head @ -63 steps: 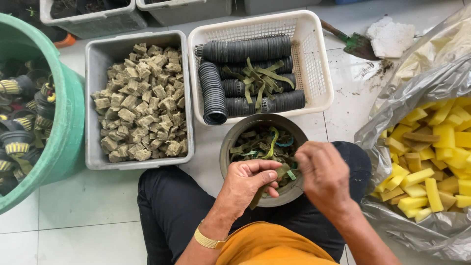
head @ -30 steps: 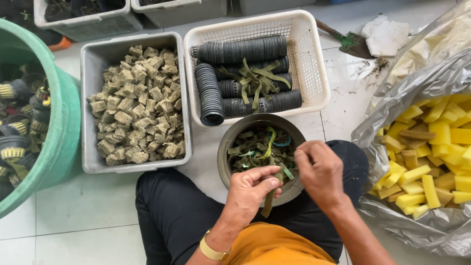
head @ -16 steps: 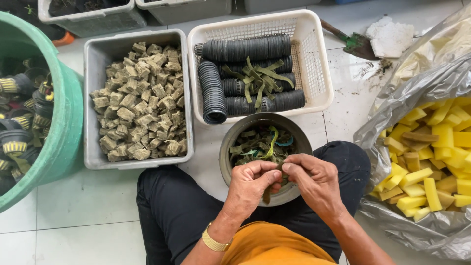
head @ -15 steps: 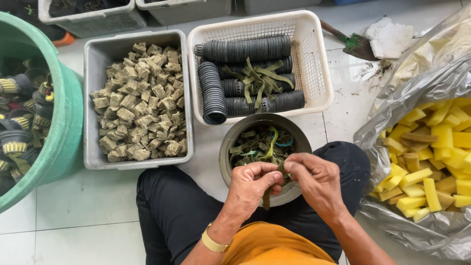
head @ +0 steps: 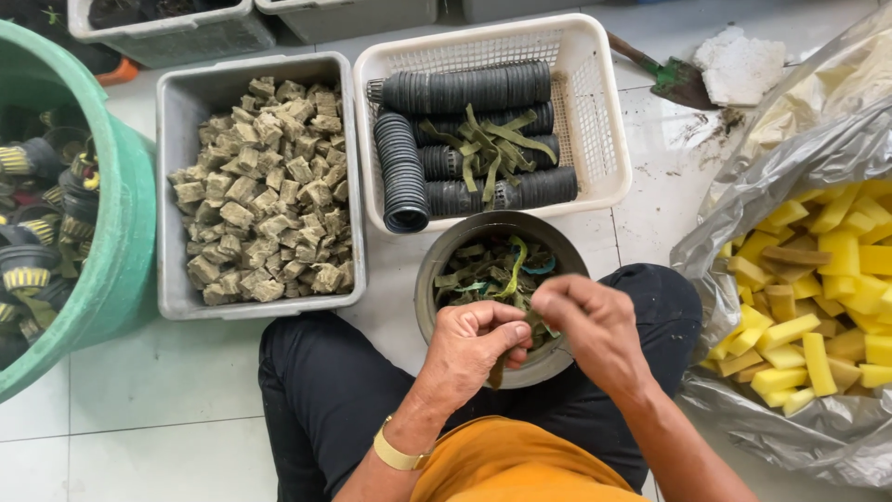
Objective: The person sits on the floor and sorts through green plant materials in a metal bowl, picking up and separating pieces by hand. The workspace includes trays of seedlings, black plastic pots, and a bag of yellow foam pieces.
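My left hand and my right hand meet over the near rim of a round grey bowl that rests between my knees. The bowl holds several green and brown leaf strips. Both hands pinch one brownish strip; its lower end hangs down below my left fingers. A gold band sits on my left wrist.
A grey tub of brownish cubes stands at the left. A white basket holds stacked black net pots and green strips. A green tub with potted items is far left. A plastic bag of yellow sponge strips lies right. A small trowel lies behind.
My right hand came down out of the bowl and joined my left hand at the near rim; both now hold one strip between them.
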